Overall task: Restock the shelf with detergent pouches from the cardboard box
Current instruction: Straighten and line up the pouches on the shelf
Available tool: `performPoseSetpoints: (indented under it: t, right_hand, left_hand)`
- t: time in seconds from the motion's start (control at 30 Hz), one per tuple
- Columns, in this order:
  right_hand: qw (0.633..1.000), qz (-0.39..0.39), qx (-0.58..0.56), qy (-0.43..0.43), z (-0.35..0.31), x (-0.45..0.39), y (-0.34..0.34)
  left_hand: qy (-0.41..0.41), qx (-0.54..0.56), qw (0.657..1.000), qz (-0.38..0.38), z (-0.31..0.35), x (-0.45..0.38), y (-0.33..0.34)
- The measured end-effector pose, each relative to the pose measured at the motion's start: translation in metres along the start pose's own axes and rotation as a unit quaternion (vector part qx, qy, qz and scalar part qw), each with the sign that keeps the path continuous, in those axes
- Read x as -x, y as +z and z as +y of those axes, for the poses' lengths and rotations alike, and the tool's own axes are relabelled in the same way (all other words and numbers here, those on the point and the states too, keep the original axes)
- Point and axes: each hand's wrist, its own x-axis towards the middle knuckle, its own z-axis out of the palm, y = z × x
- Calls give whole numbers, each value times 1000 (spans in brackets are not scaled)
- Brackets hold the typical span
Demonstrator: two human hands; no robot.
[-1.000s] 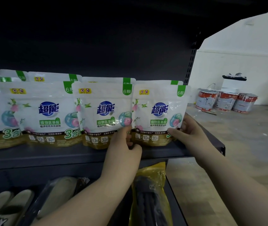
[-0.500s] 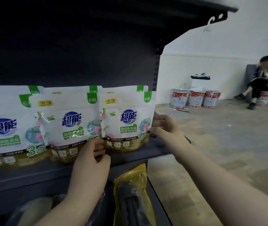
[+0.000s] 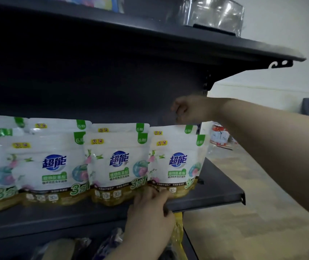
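Front row of white stand-up detergent pouches with green corner tabs and gold bases (image 3: 176, 164), upright on the dark grey metal shelf (image 3: 215, 196), with a second row of like pouches (image 3: 119, 128) close behind. The end pouch stands just above the left hand (image 3: 149, 209) and just below the right hand (image 3: 189, 111).

Left hand: fingers curled over the shelf's front lip, fingertips touching the gold base of the end pouch; no clear pinch on the film is visible, so whether it grips the pouch cannot be told. Right hand: raised above the top edge of the back-row pouch, fingers loosely curled, apparently holding nothing; whether it touches that edge cannot be told.

Judged risks:
- The pouches are soft and stand on narrow bases. A push from the left hand at the base alone could tip the end pouch backward onto the row behind, or slide it out of line.
- The pouches overlap at their edges, so a knock on one may lean its neighbours.
- Bare shelf lies beyond the end pouch toward the open shelf end; nothing there would stop a sideways topple.
- The right forearm crosses above the row and could brush the pouch tops as it lowers.

The cardboard box is not in view. A yellow plastic pack (image 3: 178, 233) lies below the left hand, on the lower level.
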Motion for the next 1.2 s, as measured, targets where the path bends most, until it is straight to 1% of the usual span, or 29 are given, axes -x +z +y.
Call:
performPoseSetpoints:
  t: [0.07,0.17,0.27,0.4,0.53,0.63,0.73,0.83,0.9,0.93,0.97,1.0,1.03,1.07,1.13,1.17,1.2]
  right_hand:
    - [998,-57,24,-5,-4,-10,8]
    - [995,-87,53,-14,-7,-15,18]
    - [993,-70,92,-24,-8,-16,27]
    - [995,-45,86,-9,-2,-14,28]
    - [994,-23,107,-11,1,-14,33]
    - [996,-9,90,-13,1,-14,37]
    - [996,-7,85,-14,0,-16,41]
    - [996,-18,86,-3,1,-8,37]
    - [999,28,38,-15,-1,2,30]
    - [997,60,-24,-31,-5,9,26]
    - [991,75,-98,-46,-11,17,22]
    - [983,65,-162,-57,-17,26,16]
    - [978,29,-198,-64,-24,34,10]
    - [979,-22,-192,-62,-30,41,5]
    - [986,-128,-93,-51,-35,50,0]
    - [985,-166,-29,-44,-35,53,1]
    - [982,-183,23,-37,-34,54,5]
  left_hand:
    - [3,-6,1000,-9,1,1,1]
    - [7,-10,1000,-10,-1,3,2]
    - [13,-13,1000,-1,-2,3,4]
    - [21,-14,1000,6,-5,5,6]
    - [25,-12,1000,5,-7,4,7]
    - [28,-19,999,5,-9,5,8]
    - [32,-25,999,12,-8,5,7]
    - [43,-62,997,25,-2,6,5]
    - [44,-86,995,20,1,5,4]
    - [43,-92,995,15,3,3,4]
    - [43,-100,994,10,4,3,5]
    - [43,-108,993,8,6,2,6]
    - [43,-114,993,10,5,2,7]
    - [41,-115,992,12,5,2,9]
    - [40,-119,992,14,4,0,12]
    - [42,-125,991,15,4,-1,13]
    - [46,-131,990,18,3,-2,14]
